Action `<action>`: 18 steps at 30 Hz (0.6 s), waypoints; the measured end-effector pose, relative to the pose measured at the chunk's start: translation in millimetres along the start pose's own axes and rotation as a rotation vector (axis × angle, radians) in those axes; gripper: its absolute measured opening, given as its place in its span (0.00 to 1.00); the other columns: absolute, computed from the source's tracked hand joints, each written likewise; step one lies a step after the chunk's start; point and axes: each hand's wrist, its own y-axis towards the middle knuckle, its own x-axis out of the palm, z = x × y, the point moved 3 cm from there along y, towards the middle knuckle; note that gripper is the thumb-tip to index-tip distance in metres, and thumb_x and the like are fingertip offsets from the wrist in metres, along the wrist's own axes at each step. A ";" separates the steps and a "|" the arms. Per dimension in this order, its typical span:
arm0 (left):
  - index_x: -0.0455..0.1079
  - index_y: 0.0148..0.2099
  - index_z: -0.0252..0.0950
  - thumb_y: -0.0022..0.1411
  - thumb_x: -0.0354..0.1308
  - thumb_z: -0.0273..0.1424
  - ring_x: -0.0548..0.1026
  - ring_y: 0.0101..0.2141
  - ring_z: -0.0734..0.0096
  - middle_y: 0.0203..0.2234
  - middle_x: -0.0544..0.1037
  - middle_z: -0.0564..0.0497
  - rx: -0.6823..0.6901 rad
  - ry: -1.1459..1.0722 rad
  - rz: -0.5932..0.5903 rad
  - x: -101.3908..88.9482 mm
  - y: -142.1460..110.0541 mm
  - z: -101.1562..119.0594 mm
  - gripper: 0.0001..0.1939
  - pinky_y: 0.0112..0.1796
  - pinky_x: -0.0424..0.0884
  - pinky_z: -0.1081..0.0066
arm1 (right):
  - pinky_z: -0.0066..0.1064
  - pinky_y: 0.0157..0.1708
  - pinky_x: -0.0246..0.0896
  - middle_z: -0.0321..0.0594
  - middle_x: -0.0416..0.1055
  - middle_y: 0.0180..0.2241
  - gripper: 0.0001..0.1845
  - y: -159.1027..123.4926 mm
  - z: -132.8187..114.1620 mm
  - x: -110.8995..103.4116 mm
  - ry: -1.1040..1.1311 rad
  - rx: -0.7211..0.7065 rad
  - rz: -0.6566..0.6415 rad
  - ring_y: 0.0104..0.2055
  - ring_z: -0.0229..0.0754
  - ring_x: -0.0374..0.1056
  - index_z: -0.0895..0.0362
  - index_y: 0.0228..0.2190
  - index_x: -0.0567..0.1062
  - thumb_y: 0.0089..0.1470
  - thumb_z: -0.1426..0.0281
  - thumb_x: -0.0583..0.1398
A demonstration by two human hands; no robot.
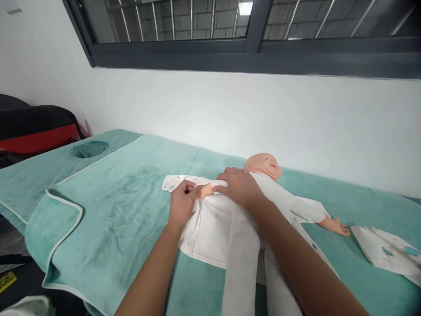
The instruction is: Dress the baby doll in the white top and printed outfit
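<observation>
A baby doll [263, 163] lies on its back in a white inner garment [245, 259], head toward the wall. Under and beside its body spreads an open white baby shirt [207, 232]; a printed sleeve [174, 181] of it stretches out to the left. My left hand [183, 202] is closed, thumb and fingers pinched at the doll's small hand [204, 191]. Wrapped over the doll's white sleeve [219, 183] near that wrist is my right hand [241, 186], its fingers partly hidden. The doll's other arm [335, 225] reaches out to the right, bare at the hand.
A green plush cover [118, 210] with white piping lies over the bed, which has a round hole [89, 149] at the left. A printed white cloth [388, 252] lies at right. Behind are a white wall [197, 109] and a window; a black-and-red object [39, 131] stands left.
</observation>
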 end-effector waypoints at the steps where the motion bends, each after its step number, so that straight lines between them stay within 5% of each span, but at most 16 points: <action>1: 0.69 0.28 0.37 0.54 0.60 0.36 0.65 0.25 0.75 0.20 0.69 0.57 0.011 0.008 -0.012 1.2 -1.2 0.4 0.09 0.29 0.61 0.74 | 0.42 0.46 0.54 0.42 0.72 0.39 0.13 0.1 -0.2 0.3 -0.007 0.007 0.005 0.44 0.48 0.65 0.50 0.36 0.78 0.58 0.56 0.58; 18: 0.65 0.29 0.39 0.60 0.56 0.38 0.64 0.22 0.74 0.18 0.66 0.58 0.185 0.211 0.040 7.6 -10.1 1.9 0.11 0.28 0.59 0.73 | 0.41 0.46 0.53 0.42 0.72 0.40 0.14 -0.2 1.4 -0.7 0.007 0.117 0.072 0.43 0.47 0.65 0.50 0.39 0.77 0.59 0.57 0.57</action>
